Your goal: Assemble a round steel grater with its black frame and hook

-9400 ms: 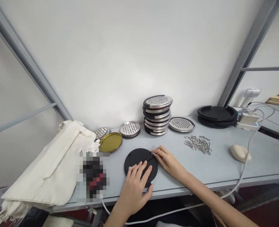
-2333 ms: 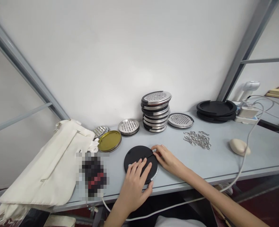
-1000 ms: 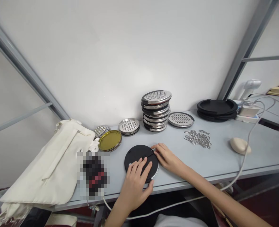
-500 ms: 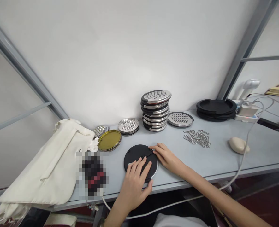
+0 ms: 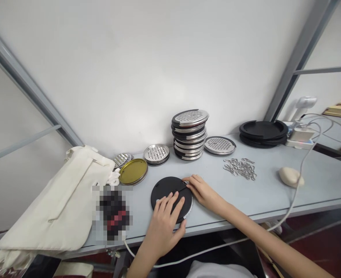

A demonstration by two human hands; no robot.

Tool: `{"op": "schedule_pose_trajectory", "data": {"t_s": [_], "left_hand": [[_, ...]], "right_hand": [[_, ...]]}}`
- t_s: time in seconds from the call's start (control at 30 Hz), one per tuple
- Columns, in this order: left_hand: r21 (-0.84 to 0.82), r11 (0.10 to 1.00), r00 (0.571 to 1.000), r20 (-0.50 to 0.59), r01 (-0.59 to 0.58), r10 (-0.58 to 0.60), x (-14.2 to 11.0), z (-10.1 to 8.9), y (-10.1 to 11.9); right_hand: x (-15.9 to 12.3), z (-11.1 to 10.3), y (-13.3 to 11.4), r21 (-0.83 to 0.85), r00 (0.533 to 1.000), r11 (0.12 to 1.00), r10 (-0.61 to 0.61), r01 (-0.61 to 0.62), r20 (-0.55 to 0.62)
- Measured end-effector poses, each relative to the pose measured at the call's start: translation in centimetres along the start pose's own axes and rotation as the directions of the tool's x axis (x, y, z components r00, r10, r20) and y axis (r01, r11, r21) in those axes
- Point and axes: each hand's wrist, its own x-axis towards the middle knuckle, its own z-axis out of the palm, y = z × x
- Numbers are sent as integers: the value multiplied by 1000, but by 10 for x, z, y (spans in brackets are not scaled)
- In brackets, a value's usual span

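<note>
A round black disc with a thin metal rim (image 5: 166, 188) lies flat near the front edge of the grey table (image 5: 269, 193). My left hand (image 5: 166, 220) rests flat on its near side, fingers spread, pressing it down. My right hand (image 5: 201, 191) is at the disc's right edge, fingertips pinched on a small metal wire clip (image 5: 185, 182) at the rim. The clip is mostly hidden by the fingers.
Behind stand a stack of perforated metal grater discs (image 5: 189, 133), single grater discs (image 5: 219, 144) (image 5: 156, 153), a gold lid (image 5: 133, 171), a pile of wire clips (image 5: 240, 168), black trays (image 5: 263, 131), a beige mouse (image 5: 290, 176) with its cable, and a white cloth bag (image 5: 60, 200) at left.
Both hands stay on the black disc in nearly the same places; only the head view has shifted slightly.
</note>
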Motion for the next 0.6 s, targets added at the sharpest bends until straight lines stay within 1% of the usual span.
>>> {"op": "schedule_pose_trajectory", "data": {"t_s": [0.13, 0.27, 0.4, 0.6], "left_hand": [[-14, 1000, 1000, -10, -1, 0, 0, -1, 1], [-21, 1000, 1000, -30, 5, -6, 1, -1, 1], [-7, 1000, 1000, -11, -3, 3, 1, -1, 1], [-15, 1000, 1000, -17, 9, -10, 0, -1, 1]], "right_hand": [[0, -2, -2, 8, 1000, 1000, 27, -27, 3], [1, -3, -2, 17, 1000, 999, 29, -29, 9], [1, -3, 0, 17, 1000, 1000, 24, -24, 5], [0, -2, 3, 39, 1000, 999, 19, -19, -1]]}}
